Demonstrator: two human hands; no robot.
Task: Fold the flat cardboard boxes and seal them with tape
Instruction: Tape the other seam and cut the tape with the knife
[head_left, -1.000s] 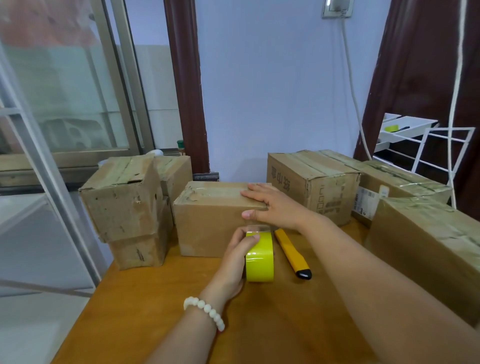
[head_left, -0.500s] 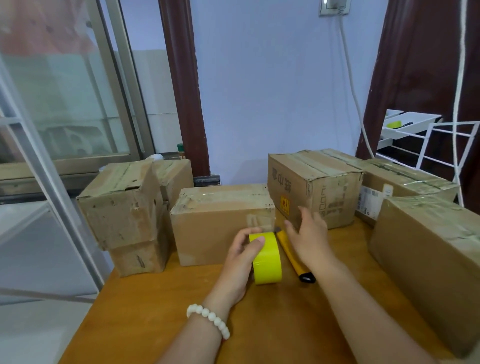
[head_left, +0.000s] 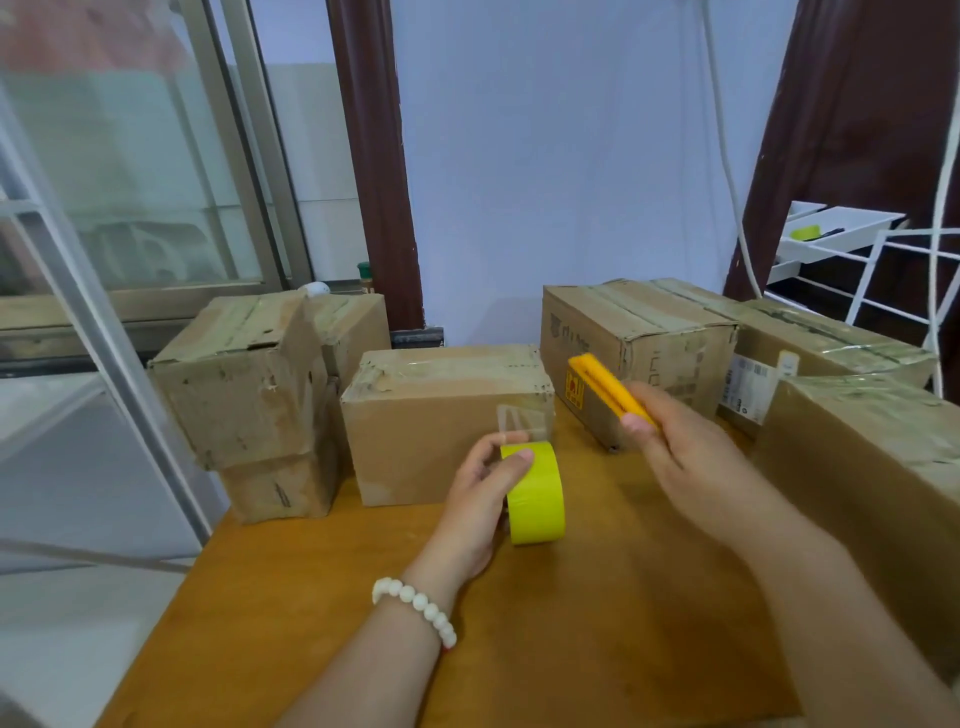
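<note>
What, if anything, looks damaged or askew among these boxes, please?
The upper box of the left stack: its front is scuffed and torn, a top flap gapes, and it sits tilted, overhanging the smaller box beneath.

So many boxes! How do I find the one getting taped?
Look at the wooden table, then at the left hand holding the yellow tape roll. The box standing right behind that roll, middle of the row, is it. Only this one has a clear tape strip running from the roll to its front right corner, near the right hand's yellow cutter.
</note>
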